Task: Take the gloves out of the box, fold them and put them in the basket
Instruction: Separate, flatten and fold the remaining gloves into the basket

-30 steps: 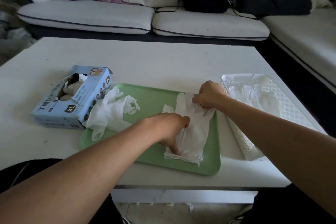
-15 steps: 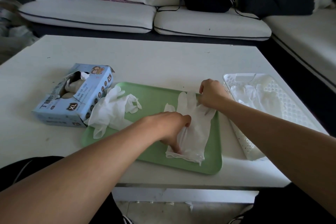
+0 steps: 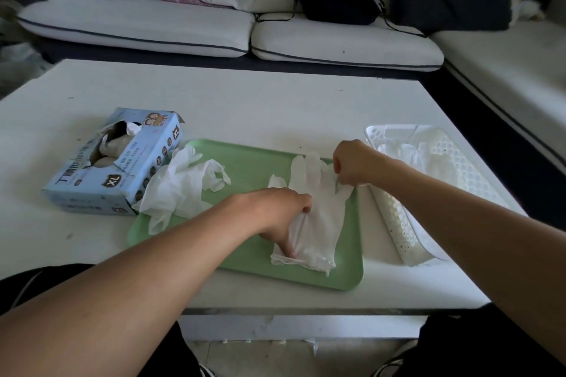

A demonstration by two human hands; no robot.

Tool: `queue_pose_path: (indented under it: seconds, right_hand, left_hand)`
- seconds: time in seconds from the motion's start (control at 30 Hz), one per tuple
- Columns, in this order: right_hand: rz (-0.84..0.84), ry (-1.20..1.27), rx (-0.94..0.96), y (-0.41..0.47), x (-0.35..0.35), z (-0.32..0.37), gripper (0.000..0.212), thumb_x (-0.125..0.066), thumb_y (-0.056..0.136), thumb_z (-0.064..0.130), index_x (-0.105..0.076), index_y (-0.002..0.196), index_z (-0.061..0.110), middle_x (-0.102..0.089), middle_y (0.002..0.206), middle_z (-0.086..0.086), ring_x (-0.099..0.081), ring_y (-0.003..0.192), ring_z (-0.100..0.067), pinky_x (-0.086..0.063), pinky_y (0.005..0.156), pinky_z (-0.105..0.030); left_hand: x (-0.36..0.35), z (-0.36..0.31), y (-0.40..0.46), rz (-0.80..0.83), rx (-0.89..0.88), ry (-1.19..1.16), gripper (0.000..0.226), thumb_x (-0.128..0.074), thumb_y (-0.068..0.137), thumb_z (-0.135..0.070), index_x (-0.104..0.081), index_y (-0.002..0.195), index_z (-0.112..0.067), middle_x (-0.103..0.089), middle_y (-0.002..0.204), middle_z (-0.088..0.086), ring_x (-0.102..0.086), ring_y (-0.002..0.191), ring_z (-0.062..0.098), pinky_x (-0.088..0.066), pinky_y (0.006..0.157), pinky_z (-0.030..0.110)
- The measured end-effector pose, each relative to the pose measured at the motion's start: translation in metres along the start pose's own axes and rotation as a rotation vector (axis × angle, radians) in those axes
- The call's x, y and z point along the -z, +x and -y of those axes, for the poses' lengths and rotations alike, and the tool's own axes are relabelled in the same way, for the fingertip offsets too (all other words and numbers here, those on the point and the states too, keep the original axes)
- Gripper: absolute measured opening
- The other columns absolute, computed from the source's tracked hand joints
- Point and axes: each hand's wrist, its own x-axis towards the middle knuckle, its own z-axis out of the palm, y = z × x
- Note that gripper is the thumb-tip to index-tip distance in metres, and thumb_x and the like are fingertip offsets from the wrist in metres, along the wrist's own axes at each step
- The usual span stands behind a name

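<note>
on the green tray (image 3: pixel 254 168), the limp, thin glove (image 3: pixel 318 208) is pinned at the cuff by the left hand (image 3: pixel 275 211) and pinched at its fingers by the right hand (image 3: pixel 352 162).

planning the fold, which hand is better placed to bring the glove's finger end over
Right hand: it already pinches the glove at its finger end. The left hand pins the cuff end flat on the tray, so it probably serves best as anchor.
</note>
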Motion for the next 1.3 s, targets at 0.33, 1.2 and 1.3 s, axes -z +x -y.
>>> queue_pose_path:
  seconds: [0.33, 1.2, 1.3]
  right_hand:
    - [-0.060, -0.096, 0.072, 0.003, -0.006, 0.002, 0.027, -0.053, 0.076, -0.010, -0.066, 0.095, 0.004, -0.066, 0.096, -0.013, -0.066, 0.084, -0.032, -0.051, 0.063, -0.031]
    - [-0.098, 0.094, 0.369, -0.066, 0.021, 0.031, 0.019, -0.079, 0.084, 0.029, -0.066, 0.093, 0.019, -0.066, 0.092, 0.005, -0.066, 0.083, -0.015, -0.050, 0.071, -0.024]
    - [0.262, 0.120, 0.479, -0.104, 0.000, 0.039, 0.019, -0.082, 0.081, 0.033, -0.075, 0.089, 0.018, -0.073, 0.083, 0.010, -0.067, 0.074, -0.003, -0.043, 0.065, -0.006]
  left_hand:
    - [-0.003, 0.002, -0.002, -0.016, -0.007, -0.007, 0.093, -0.089, 0.072, -0.046, -0.036, 0.147, -0.026, -0.056, 0.132, -0.002, -0.057, 0.113, 0.022, -0.050, 0.091, 0.035]
    - [0.003, 0.015, -0.010, -0.136, -0.064, -0.083, 0.037, -0.078, 0.081, -0.051, -0.058, 0.103, -0.030, -0.061, 0.099, -0.008, -0.060, 0.086, 0.014, -0.051, 0.077, 0.033]
    - [0.004, 0.015, -0.018, -0.044, -0.082, -0.113, 0.017, -0.075, 0.087, -0.044, -0.067, 0.088, -0.030, -0.066, 0.089, -0.011, -0.064, 0.082, 0.012, -0.057, 0.078, 0.035]
